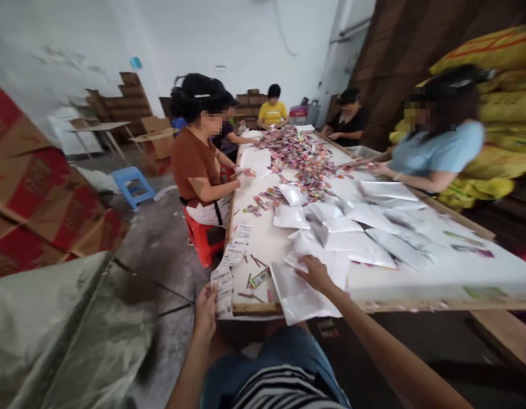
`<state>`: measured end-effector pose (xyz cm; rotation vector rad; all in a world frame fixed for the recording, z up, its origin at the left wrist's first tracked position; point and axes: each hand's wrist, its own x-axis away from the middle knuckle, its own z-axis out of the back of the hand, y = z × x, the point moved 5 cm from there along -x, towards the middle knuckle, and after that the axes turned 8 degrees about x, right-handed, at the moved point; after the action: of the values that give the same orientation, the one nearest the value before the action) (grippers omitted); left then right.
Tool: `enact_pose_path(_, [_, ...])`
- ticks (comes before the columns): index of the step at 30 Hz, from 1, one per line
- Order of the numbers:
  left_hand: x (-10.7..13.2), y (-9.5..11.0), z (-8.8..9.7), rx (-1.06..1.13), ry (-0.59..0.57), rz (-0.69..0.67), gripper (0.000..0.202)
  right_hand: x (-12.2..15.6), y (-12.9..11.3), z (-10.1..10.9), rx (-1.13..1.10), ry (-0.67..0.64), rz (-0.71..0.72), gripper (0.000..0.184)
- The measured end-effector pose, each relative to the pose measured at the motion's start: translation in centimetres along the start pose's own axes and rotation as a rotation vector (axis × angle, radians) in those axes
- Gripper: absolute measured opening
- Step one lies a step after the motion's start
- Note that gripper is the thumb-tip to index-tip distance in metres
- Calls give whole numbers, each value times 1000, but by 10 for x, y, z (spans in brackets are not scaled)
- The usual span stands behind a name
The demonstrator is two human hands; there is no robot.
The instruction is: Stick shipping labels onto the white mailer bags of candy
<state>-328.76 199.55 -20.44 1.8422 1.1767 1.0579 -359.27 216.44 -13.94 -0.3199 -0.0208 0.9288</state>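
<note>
My left hand (206, 307) is at the table's near-left corner, its fingers closed on a long strip of printed shipping labels (224, 289). The strip runs away from me along the table's left edge. Over the near edge lies a flat white plastic mailer bag (288, 295). My right hand (317, 275) is on the white mailers just beyond it, with thumb and curled fingers at the edge of one; the exact grip is partly hidden. Filled white mailers (339, 230) are heaped past this hand. A small green-and-white packet (260, 277) and several thin brown pieces lie between my hands.
A big pile of colourful small packets (299, 150) covers the far table (254, 227). Several people sit around it, one in brown (201, 165) at left, one in light blue (437, 147) at right. Cartons (45, 199), a blue stool (133, 184) and yellow sacks (501, 113) stand around.
</note>
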Motion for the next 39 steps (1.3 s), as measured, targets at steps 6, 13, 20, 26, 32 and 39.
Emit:
enact_pose_path(6, [-26, 28, -17, 112, 106, -38, 30, 7, 49, 12, 153, -169, 69, 40])
enact_pose_path(13, [-20, 80, -14, 183, 194, -134, 17, 41, 10, -24, 28, -426, 344, 106])
enact_pose_path(20, [14, 147, -26, 179, 173, -418, 27, 24, -63, -21, 74, -240, -51, 49])
enact_pose_path(26, [31, 105, -47, 97, 16, -247, 48, 1, -111, -51, -294, -235, -175, 90])
enact_pose_path(32, [33, 47, -43, 56, -101, -13, 50, -11, -56, -20, -387, 106, 54, 29])
enact_pose_path(39, [-2, -12, -56, -302, -284, -42, 49, 19, 117, 4, -323, 225, -863, 62])
